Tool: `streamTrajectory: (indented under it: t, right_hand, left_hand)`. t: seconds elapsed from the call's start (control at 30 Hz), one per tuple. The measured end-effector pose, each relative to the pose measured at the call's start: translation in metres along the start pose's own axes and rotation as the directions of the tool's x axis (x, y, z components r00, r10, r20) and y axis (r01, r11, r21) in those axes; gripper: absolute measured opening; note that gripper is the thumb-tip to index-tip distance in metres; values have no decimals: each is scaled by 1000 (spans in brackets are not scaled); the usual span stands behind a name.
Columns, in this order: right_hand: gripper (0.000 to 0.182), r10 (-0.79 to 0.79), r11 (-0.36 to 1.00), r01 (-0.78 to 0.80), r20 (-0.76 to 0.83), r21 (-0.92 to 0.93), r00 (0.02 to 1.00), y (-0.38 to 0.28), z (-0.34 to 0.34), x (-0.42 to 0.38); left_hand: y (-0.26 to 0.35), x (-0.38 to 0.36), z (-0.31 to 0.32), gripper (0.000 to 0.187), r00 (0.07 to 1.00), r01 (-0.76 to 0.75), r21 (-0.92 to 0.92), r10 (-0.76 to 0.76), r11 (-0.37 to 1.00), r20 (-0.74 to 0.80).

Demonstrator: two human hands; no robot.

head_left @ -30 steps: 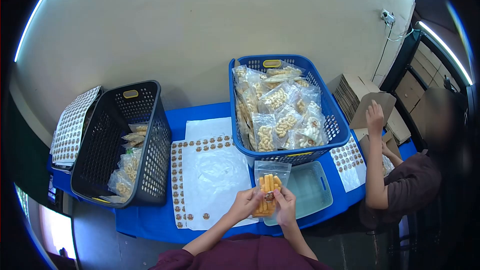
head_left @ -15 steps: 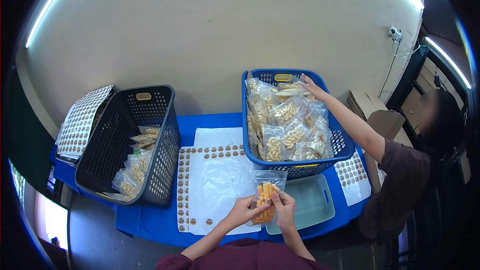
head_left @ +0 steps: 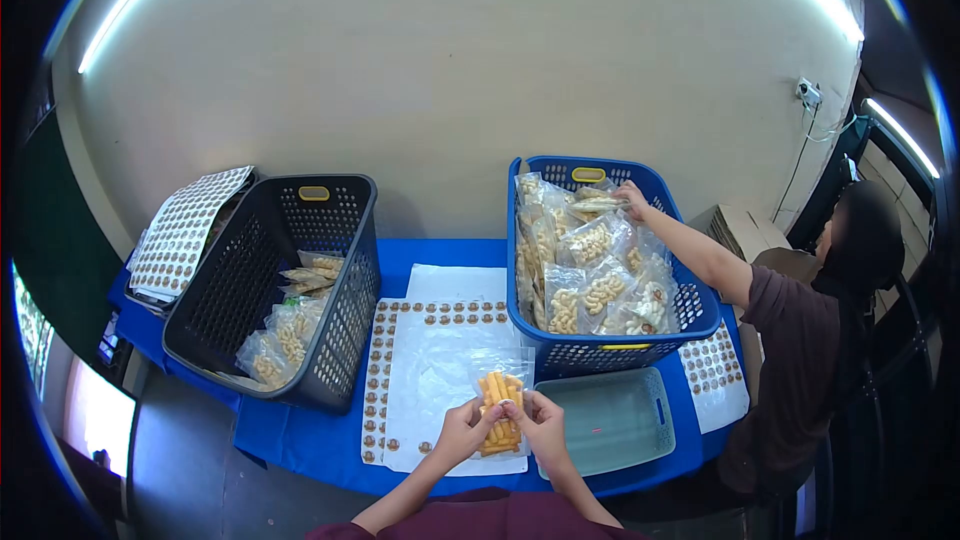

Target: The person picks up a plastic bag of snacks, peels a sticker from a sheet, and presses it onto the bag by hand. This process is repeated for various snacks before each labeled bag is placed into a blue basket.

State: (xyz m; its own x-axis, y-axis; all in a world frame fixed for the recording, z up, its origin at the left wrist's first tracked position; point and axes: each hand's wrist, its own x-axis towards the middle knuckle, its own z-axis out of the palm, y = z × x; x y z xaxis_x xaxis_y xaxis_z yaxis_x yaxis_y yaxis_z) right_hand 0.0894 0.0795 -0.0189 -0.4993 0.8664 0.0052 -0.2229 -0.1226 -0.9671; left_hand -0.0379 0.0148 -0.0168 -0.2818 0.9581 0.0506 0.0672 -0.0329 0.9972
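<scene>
A clear plastic snack bag (head_left: pixel 503 385) with yellow-orange stick snacks is upright between my hands, over the right part of a sticker sheet (head_left: pixel 430 380). My left hand (head_left: pixel 464 432) is closed on the bag's left side, and my right hand (head_left: pixel 541 427) is closed on its right side. Both thumbs meet on the bag's front; whatever lies beneath them is hidden. Round brown stickers line the left and top edges of the sheet, whose middle is bare white backing.
A blue basket (head_left: pixel 615 342) full of packets of curled snacks stands behind a pale green tray (head_left: pixel 645 440). On the left is a black basket (head_left: pixel 345 340) with several packets, beside stacked sticker sheets (head_left: pixel 195 230). A co-worker's hand (head_left: pixel 632 200) reaches into the blue basket.
My hands and the bag have shifted left, and my right thumb has come across to meet the left one on the bag. The co-worker's hand has lowered onto a packet. The view has shifted slightly.
</scene>
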Motion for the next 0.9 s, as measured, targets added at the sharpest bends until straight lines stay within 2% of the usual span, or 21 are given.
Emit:
streamTrajectory:
  t: [0.1,0.2,0.3,0.4,0.5,0.6,0.7,0.83,0.9]
  right_hand:
    - [24,-16,995,18,-16,99,1000,-6,3,-1]
    - [25,-6,992,11,-44,123,999,2,-6,2]
    - [27,-16,993,23,-63,120,998,-12,-1,3]
    - [30,-162,986,162,-19,35,987,-12,5,3]
    - [31,-158,986,157,-5,-58,987,-10,2,4]
    - [30,-67,998,67,3,2,998,-10,-7,1]
    - [29,-56,998,56,-24,9,998,-20,-16,-7]
    - [27,-106,994,106,-33,8,994,-20,-29,-11]
    - [27,-83,997,83,-1,-1,997,-17,-38,-10]
  left_hand:
    - [-19,6,-8,32,996,-73,91,68,993,62]
    - [-10,8,-5,31,993,-92,-77,97,993,66]
    - [-14,11,0,32,991,-132,-69,134,989,28]
    - [-10,15,2,32,990,-138,15,138,990,2]
    - [-6,16,-1,31,999,-33,81,30,996,37]
    - [-6,20,-1,32,993,-64,136,49,989,110]
    - [-8,24,11,34,985,-84,-29,87,996,148]
    - [-1,26,18,35,978,-68,33,60,997,199]
    - [4,25,20,37,977,-78,58,65,995,202]
